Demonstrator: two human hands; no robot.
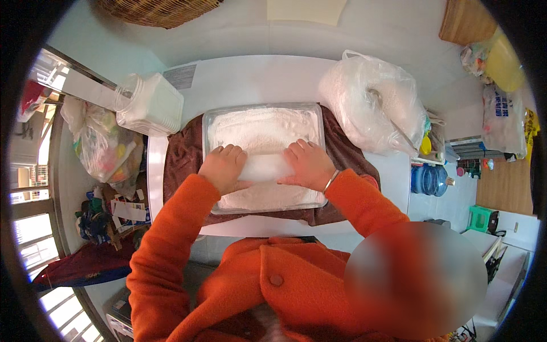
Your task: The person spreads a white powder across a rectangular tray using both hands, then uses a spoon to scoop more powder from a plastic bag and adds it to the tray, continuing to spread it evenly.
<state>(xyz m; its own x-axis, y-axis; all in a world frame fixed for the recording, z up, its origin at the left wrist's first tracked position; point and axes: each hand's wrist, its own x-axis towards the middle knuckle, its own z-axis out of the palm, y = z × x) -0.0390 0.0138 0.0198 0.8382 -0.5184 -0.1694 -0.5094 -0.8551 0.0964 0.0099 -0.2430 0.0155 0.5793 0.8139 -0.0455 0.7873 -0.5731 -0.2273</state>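
Note:
A rectangular metal tray (322,128) holding white powder (256,122) rests on a dark brown cloth (183,149) on the white table. Across the tray's middle lies a whitish, smooth, roughly cylindrical object (263,168); its exact kind cannot be told. My left hand (225,166) grips its left end, fingers over the far side and thumb on the near side. At the other end, my right hand (310,164) holds it the same way. More powder shows in front of and behind the object.
A large clear plastic bag of whitish contents (350,102) stands right of the tray, with a long utensil on it. Stacked translucent plastic containers (156,102) are at the table's back left. A wicker basket (160,10) and a blue water bottle (427,180) lie farther off.

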